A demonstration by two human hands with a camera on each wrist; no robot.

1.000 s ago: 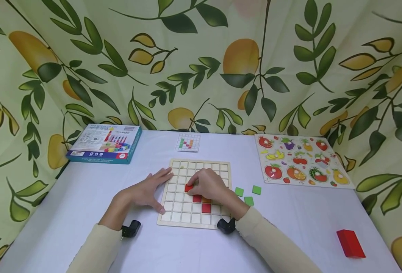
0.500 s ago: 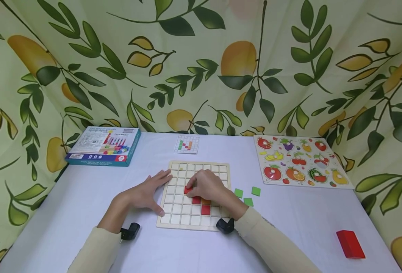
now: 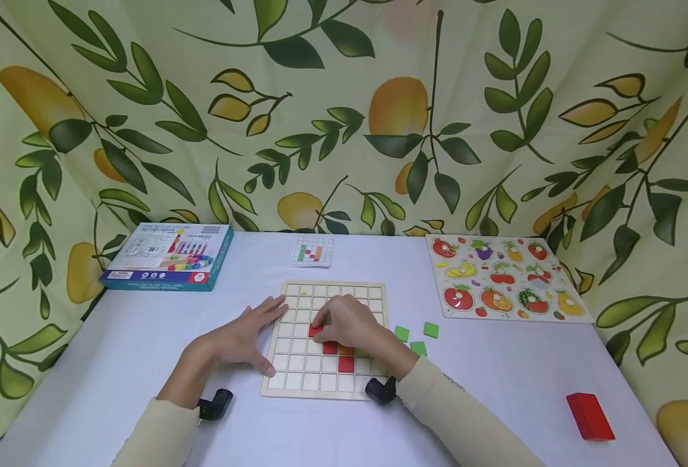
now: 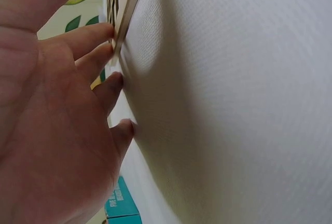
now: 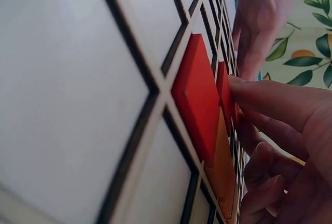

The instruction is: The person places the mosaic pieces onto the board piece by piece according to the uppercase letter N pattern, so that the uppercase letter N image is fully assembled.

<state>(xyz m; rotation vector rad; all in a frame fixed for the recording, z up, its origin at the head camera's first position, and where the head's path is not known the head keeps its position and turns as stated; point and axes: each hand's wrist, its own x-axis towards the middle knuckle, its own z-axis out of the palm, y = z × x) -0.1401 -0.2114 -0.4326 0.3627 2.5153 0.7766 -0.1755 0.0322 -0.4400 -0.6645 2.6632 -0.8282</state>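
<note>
A wooden grid board [image 3: 297, 392] lies on the white table. My left hand [image 3: 241, 340] is spread at the board's left edge, thumb and fingertips touching the frame. With thumb and forefinger, my right hand [image 3: 349, 322] pinches a red square tile [image 3: 314, 331] at a cell left of the board's middle. Two more red tiles step down to the right; the lowest red tile [image 3: 346, 364] sits in its cell. Beside them an orange tile [image 5: 220, 162] lies partly under the right hand in the head view. The hand covers the cells behind it.
Loose green tiles [image 3: 417, 348] lie right of the board. A small pattern card [image 3: 311, 251] stands behind it. At back left is a boxed set [image 3: 165, 256], at back right a fruit puzzle board [image 3: 507, 279], and at front right a red block [image 3: 591, 416].
The whole scene shifts slightly left and down as the head view moves. Both hands keep their places on the board, the right one still at the same red tile.
</note>
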